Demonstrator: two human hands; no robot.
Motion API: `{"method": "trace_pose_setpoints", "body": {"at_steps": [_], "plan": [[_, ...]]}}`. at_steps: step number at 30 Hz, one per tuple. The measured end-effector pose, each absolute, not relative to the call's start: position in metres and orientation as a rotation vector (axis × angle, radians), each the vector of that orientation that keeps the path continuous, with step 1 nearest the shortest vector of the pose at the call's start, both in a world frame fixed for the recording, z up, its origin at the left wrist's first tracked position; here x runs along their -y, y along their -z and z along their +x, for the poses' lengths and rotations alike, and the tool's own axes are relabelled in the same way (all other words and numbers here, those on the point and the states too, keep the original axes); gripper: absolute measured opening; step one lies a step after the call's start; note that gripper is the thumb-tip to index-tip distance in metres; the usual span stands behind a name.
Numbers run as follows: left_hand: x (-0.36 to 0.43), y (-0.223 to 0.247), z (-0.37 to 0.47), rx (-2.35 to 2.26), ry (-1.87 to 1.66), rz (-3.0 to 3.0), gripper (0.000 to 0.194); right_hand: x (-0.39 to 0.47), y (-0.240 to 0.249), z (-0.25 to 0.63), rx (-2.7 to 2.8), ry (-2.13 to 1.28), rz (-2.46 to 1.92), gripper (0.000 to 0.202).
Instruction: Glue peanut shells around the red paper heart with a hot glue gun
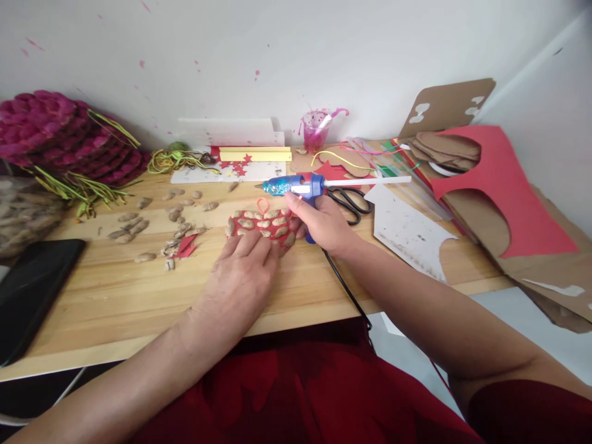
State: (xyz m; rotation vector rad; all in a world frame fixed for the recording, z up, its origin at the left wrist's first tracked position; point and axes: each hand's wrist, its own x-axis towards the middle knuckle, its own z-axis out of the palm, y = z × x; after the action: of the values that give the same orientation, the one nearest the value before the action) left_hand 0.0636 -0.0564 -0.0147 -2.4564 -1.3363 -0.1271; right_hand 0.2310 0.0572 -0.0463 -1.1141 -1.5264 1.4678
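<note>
A red piece (pixel 237 224) covered in rows of peanuts lies on the wooden table, with a small orange loop (pixel 263 205) at its far edge. My left hand (pixel 243 265) rests over its near side, fingers bent and close together. The hand itself hides whatever is under those fingertips. Just to the right, my right hand (pixel 327 225) grips a blue glue gun (pixel 296 184) lying sideways, its nozzle pointing left above the far edge of the piece. A white glue stick (pixel 370 181) juts from the gun's back. Loose peanuts (pixel 134 225) are scattered to the left, near red scraps (pixel 185 248).
Black-handled scissors (pixel 354 203) lie behind my right hand. Cut red sheet (pixel 522 185) and cardboard (pixel 550 277) stack at the right. A pink-stained cup (pixel 316 132) stands by the wall. At left are a phone (pixel 34 290) and magenta bundles (pixel 60 135). A black cord (pixel 345 283) trails off the front edge.
</note>
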Motion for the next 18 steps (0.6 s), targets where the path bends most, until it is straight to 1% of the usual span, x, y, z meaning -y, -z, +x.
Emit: {"method": "trace_pose_setpoints", "body": {"at_steps": [9,14,18], "plan": [[0.055,0.020,0.065,1.292,0.222,-2.394,0.024,-0.061,0.034,0.233,1.365,-1.505,-1.060,0.059],[0.056,0.021,0.066,1.315,0.202,-2.397,0.026,-0.065,0.036,0.236,1.348,-1.458,-1.084,0.058],[0.055,0.023,0.066,1.296,0.181,-2.397,0.025,-0.068,0.036,0.238,1.325,-1.413,-1.079,0.061]]}}
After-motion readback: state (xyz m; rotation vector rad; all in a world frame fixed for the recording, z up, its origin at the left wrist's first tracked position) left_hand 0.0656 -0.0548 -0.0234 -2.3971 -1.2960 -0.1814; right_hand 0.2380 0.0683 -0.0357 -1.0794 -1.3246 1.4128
